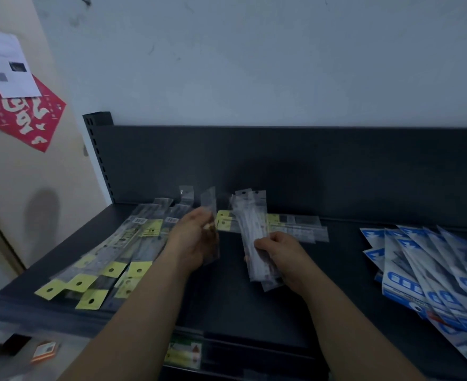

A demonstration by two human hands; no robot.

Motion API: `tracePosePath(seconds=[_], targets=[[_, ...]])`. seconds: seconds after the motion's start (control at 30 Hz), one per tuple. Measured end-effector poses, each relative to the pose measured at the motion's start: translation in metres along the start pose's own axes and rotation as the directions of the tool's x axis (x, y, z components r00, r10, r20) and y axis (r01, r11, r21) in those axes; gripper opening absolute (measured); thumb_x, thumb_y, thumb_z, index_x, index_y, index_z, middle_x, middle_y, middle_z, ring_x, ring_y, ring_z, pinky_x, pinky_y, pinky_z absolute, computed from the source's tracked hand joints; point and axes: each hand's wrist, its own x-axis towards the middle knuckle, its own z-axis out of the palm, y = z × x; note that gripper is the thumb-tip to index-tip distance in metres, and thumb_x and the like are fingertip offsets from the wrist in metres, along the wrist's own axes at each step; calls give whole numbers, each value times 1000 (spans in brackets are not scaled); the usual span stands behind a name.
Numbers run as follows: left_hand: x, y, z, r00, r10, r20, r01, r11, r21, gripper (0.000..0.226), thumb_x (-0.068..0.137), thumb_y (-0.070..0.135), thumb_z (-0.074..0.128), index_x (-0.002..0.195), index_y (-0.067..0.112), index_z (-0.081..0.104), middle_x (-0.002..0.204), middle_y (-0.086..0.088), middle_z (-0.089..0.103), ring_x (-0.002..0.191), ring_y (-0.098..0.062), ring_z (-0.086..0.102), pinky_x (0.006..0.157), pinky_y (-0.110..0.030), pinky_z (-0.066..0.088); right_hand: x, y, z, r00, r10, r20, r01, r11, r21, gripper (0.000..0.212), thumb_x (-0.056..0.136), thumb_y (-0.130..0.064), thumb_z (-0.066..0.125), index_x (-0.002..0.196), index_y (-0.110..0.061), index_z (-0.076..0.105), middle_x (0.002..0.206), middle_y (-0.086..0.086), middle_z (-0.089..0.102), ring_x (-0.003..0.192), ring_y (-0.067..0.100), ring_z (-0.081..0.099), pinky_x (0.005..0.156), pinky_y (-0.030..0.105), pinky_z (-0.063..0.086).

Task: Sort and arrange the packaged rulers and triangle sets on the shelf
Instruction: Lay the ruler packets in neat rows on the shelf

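My left hand (195,239) pinches a single clear ruler packet (209,204) upright above the dark shelf (227,303). My right hand (277,257) grips a bundle of clear ruler packets (250,229), fanned slightly and standing on end. On the shelf's left lies a spread of long rulers with yellow header tags (108,259). Behind my hands a few yellow-tagged packets (290,228) lie crosswise. At the right a fanned pile of blue-and-white triangle set packs (433,268) overlaps the shelf's edge.
The shelf's dark back panel (309,166) rises behind everything, with a slotted upright (96,158) at its left. A price label (184,353) sits on the front rail. A small orange box (45,350) lies on the floor at lower left.
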Motion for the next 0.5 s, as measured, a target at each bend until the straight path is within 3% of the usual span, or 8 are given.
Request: tracePosePath(seconds=[0.07, 0.13, 0.17, 0.23, 0.33, 0.4, 0.5], targets=[[-3, -5, 6, 1000, 23, 7, -23, 999, 24, 15, 96, 5, 51, 98, 17, 60, 77, -5, 67, 57, -12, 65, 54, -23, 53, 2, 1, -1, 1000, -8, 1, 8, 1000, 2, 14, 87, -22, 63, 96, -11, 61, 93, 13, 70, 86, 30, 69, 81, 49, 57], [-2, -12, 8, 997, 71, -18, -70, 996, 55, 52, 93, -2, 52, 136, 26, 43, 113, -4, 65, 88, -21, 67, 67, -32, 56, 2, 2, 0, 1000, -27, 7, 27, 1000, 7, 13, 88, -21, 63, 97, -12, 61, 90, 10, 70, 80, 26, 69, 75, 43, 58], [-2, -16, 9, 995, 101, -1, -101, 992, 72, 65, 91, -7, 50, 145, 26, 33, 119, 1, 62, 93, -22, 65, 65, -31, 55, 2, 2, 0, 999, -46, 11, 46, 999, 6, 12, 88, -20, 63, 98, -12, 61, 89, 9, 70, 78, 24, 68, 72, 40, 58], [-2, -25, 13, 988, 140, 68, -146, 984, 101, 75, 89, -15, 46, 149, 24, 25, 126, 4, 58, 101, -21, 62, 62, -29, 53, 1, 2, 1, 996, -90, 21, 90, 996, -11, 10, 89, -18, 62, 99, -16, 62, 92, 7, 70, 81, 22, 68, 73, 38, 58], [-2, -32, 21, 972, 217, 87, -230, 957, 178, 79, 90, -14, 43, 152, 28, 17, 137, 8, 47, 111, -14, 54, 75, -25, 51, -2, 2, 1, 989, -138, 51, 138, 990, 3, 11, 92, -13, 57, 94, -22, 64, 96, 5, 71, 88, 22, 68, 83, 41, 57], [1, -33, 24, 954, 286, 86, -298, 928, 224, 76, 90, -11, 43, 151, 28, 21, 136, 12, 46, 113, -8, 52, 80, -21, 49, -2, 1, 0, 986, -150, 67, 149, 989, 16, 16, 94, -11, 54, 95, -24, 64, 97, 3, 71, 90, 20, 68, 83, 38, 56], [7, -31, 26, 939, 335, 76, -344, 915, 212, 70, 87, -12, 48, 143, 27, 34, 133, 10, 54, 112, -12, 59, 80, -28, 53, -2, 1, 0, 987, -148, 60, 147, 989, 9, 18, 94, -12, 53, 107, -21, 63, 100, 2, 70, 91, 20, 68, 83, 38, 57]])
